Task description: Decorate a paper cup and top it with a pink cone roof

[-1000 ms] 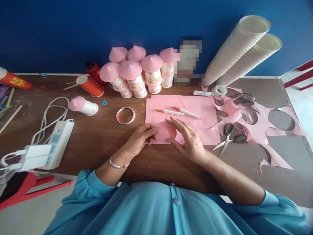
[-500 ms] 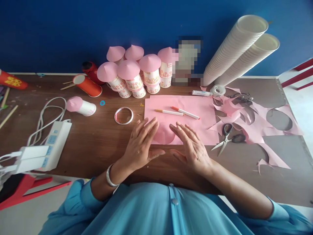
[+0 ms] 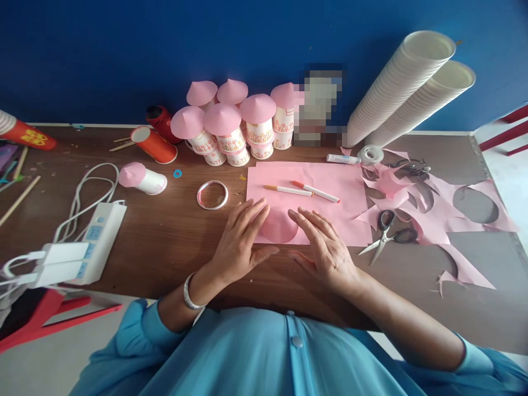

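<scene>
The pink disc (image 3: 279, 228) lay on the near part of the pink sheet (image 3: 348, 184), probably for a flat backing. The left hand (image 3: 240, 241) and right hand (image 3: 330, 254) flanked it, fingers and thumbs spread apart, gripping nothing (whether any fingertip brushed it was unclear). Two markers (image 3: 289, 191) lay beyond, likely kept within reach. A second earlier, the left hand had pinched the disc.

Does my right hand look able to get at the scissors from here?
Likely yes: your right hand is spread open, holding nothing, and the scissors lie off to its right, with nothing seen covering them or standing between.
</scene>
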{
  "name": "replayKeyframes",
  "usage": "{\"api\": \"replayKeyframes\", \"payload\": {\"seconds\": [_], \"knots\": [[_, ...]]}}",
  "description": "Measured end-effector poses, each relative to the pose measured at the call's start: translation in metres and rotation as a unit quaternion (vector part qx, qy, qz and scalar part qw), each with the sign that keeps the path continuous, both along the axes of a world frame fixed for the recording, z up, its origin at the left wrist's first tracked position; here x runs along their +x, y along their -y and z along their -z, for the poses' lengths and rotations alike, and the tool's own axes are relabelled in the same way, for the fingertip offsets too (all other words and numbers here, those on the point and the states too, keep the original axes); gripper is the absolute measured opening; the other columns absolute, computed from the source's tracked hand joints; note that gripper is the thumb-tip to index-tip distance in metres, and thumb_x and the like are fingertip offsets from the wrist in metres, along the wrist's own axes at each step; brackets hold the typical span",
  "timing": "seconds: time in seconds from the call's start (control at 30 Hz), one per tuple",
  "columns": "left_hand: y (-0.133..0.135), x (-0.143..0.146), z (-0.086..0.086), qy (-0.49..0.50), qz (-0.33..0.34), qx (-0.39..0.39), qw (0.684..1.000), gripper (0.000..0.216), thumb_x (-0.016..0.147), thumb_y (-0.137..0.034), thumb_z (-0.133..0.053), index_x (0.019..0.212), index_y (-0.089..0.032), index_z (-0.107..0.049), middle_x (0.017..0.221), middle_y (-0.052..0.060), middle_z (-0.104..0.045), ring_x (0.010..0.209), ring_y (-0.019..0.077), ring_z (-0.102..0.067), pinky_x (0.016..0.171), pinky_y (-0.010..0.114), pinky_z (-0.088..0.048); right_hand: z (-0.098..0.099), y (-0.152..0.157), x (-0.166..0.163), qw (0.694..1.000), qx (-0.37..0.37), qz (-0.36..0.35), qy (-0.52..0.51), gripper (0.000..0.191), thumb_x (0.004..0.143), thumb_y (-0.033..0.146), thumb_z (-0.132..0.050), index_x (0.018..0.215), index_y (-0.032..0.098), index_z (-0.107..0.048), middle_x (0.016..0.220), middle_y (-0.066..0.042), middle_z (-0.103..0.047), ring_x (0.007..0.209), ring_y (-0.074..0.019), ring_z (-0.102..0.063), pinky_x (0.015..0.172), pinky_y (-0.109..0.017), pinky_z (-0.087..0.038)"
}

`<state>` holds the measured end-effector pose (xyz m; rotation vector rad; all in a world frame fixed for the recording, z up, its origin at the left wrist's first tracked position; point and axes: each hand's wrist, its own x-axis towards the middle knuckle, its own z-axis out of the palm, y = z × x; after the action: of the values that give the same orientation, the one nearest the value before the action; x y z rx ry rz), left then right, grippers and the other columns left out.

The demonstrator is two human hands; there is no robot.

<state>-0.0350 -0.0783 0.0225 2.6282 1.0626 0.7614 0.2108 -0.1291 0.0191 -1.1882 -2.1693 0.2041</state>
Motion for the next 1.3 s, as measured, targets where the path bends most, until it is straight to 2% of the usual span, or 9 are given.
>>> {"api": "replayKeyframes", "payload": {"seconds": [0.13, 0.27, 0.53, 0.7, 0.8, 0.87, 1.0, 1.13, 1.3], "knots": [[-0.016, 0.005, -0.009, 0.043, -0.004, -0.007, 0.999, 0.056, 0.101, -0.044, -0.064, 0.152, -0.025, -0.053, 0.153, 0.016, -0.059, 0.144, 0.0324, -0.053, 0.121, 0.054, -0.041, -0.01, -0.011, -0.003, 0.999, 0.001, 0.013, -0.039, 0.077, 0.103, 0.031, -0.062, 0.169, 0.021, -0.022, 0.144, -0.016, -0.069, 0.14, -0.0339, -0.061, 0.113, -0.057, -0.055], [-0.024, 0.009, -0.009, 0.062, 0.019, -0.009, 0.998, 0.042, 0.099, -0.039, -0.067, 0.139, -0.024, -0.064, 0.15, 0.015, -0.062, 0.142, 0.0308, -0.053, 0.119, 0.053, -0.045, -0.012, -0.023, -0.009, 0.998, 0.003, 0.018, -0.059, 0.076, 0.102, 0.027, -0.065, 0.166, 0.022, -0.024, 0.135, -0.013, -0.076, 0.131, -0.0305, -0.066, 0.109, -0.053, -0.057], [-0.021, 0.005, -0.001, 0.053, -0.004, -0.021, 0.998, 0.045, 0.098, -0.044, -0.068, 0.139, -0.026, -0.065, 0.147, 0.014, -0.064, 0.138, 0.0317, -0.057, 0.118, 0.055, -0.046, -0.004, -0.024, -0.011, 0.998, 0.006, 0.024, -0.065, 0.07, 0.103, 0.027, -0.062, 0.164, 0.021, -0.029, 0.129, -0.013, -0.078, 0.126, -0.0309, -0.07, 0.11, -0.056, -0.056], [-0.018, 0.003, -0.005, 0.102, -0.035, -0.001, 0.994, 0.039, 0.096, -0.036, -0.072, 0.134, -0.027, -0.068, 0.139, 0.013, -0.068, 0.131, 0.0294, -0.062, 0.115, 0.051, -0.048, -0.002, -0.023, -0.011, 0.997, -0.009, 0.03, -0.074, 0.072, 0.102, 0.029, -0.065, 0.164, 0.022, -0.03, 0.131, -0.014, -0.077, 0.129, -0.0311, -0.068, 0.109, -0.055, -0.057], [-0.018, 0.005, -0.007, 0.158, -0.047, -0.092, 0.982, 0.036, 0.094, -0.036, -0.075, 0.128, -0.025, -0.069, 0.136, 0.013, -0.068, 0.129, 0.028, -0.062, 0.114, 0.048, -0.047, -0.001, -0.024, -0.011, 0.997, -0.007, 0.025, -0.076, 0.071, 0.102, 0.029, -0.066, 0.164, 0.022, -0.032, 0.131, -0.014, -0.077, 0.127, -0.031, -0.069, 0.11, -0.055, -0.057], [-0.022, 0.008, -0.009, 0.219, -0.061, -0.231, 0.946, 0.04, 0.094, -0.04, -0.075, 0.129, -0.023, -0.066, 0.129, 0.012, -0.069, 0.119, 0.025, -0.065, 0.106, 0.042, -0.052, -0.001, -0.025, -0.011, 0.997, -0.005, 0.024, -0.077, 0.072, 0.101, 0.028, -0.067, 0.163, 0.021, -0.032, 0.13, -0.014, -0.077, 0.127, -0.0311, -0.069, 0.11, -0.055, -0.057], [-0.035, 0.015, -0.013, 0.309, -0.083, -0.497, 0.807, 0.054, 0.088, -0.046, -0.081, 0.13, -0.02, -0.059, 0.101, 0.004, -0.07, 0.09, 0.0164, -0.065, 0.084, 0.029, -0.051, -0.004, -0.026, -0.011, 0.997, -0.014, 0.022, -0.079, 0.074, 0.101, 0.028, -0.068, 0.164, 0.023, -0.03, 0.135, -0.014, -0.075, 0.131, -0.0306, -0.067, 0.108, -0.052, -0.059], [-0.044, 0.019, -0.012, 0.354, -0.084, -0.599, 0.713, 0.055, 0.08, -0.046, -0.087, 0.12, -0.018, -0.063, 0.086, -0.002, -0.066, 0.078, 0.0129, -0.059, 0.076, 0.026, -0.043, -0.005, -0.026, -0.011, 0.997, -0.013, 0.02, -0.078, 0.074, 0.101, 0.027, -0.067, 0.165, 0.024, -0.029, 0.133, -0.013, -0.076, 0.13, -0.0309, -0.068, 0.106, -0.052, -0.06], [-0.045, 0.021, -0.008, 0.4, -0.107, -0.661, 0.626, 0.056, 0.072, -0.042, -0.093, 0.115, -0.016, -0.067, 0.089, 0.0, -0.068, 0.079, 0.0122, -0.06, 0.075, 0.025, -0.042, -0.002, -0.026, -0.01, 0.996, -0.017, 0.012, -0.084, 0.074, 0.101, 0.026, -0.067, 0.164, 0.022, -0.03, 0.131, -0.013, -0.077, 0.127, -0.0302, -0.07, 0.107, -0.052, -0.059]]}}
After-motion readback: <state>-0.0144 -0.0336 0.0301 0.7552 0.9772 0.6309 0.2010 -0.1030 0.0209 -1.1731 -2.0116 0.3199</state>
